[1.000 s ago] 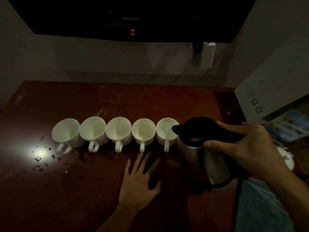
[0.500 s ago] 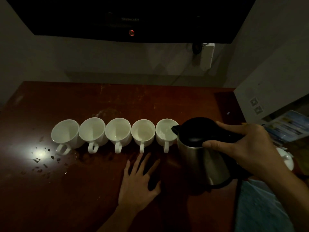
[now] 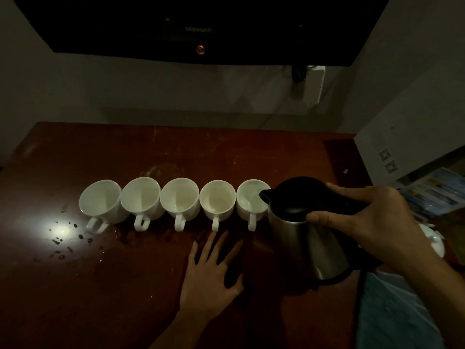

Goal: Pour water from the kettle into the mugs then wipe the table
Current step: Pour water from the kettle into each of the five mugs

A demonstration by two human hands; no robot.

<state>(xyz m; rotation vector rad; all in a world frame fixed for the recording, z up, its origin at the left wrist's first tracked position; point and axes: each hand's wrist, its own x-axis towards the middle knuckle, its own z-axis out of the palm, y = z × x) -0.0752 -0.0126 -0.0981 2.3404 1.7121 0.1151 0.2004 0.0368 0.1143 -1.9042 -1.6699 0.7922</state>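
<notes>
The fingers [image 3: 324, 217] of the right hand [image 3: 372, 222] are clenched round the black handle of the steel kettle with a black lid [image 3: 302, 222], thumb laid along the near side of the lid, index finger stretched over the far side. The kettle is tilted to the left, its spout over the rim of the rightmost white ceramic mug [image 3: 251, 205], which holds water with a rippled surface. The left hand [image 3: 211, 275] lies flat on the dark red-brown wooden table [image 3: 125, 298], its fingers [image 3: 214, 245] spread wide and holding nothing, the tips just short of the mug handles.

Five white mugs stand in a row, sides touching or nearly so, handles toward the person. The second mug from the right [image 3: 217, 200], the middle mug [image 3: 180, 199], the second mug from the left [image 3: 141, 197] and the leftmost mug [image 3: 100, 200] show pale insides; whether they hold water I cannot tell. Water drops [image 3: 73, 240] dot the table near the leftmost mug's handle, around a bright glare. A pale blue cloth [image 3: 392, 311] lies at the near right, under the right forearm. A white lidded dish [image 3: 432, 241] sits just behind that hand.
</notes>
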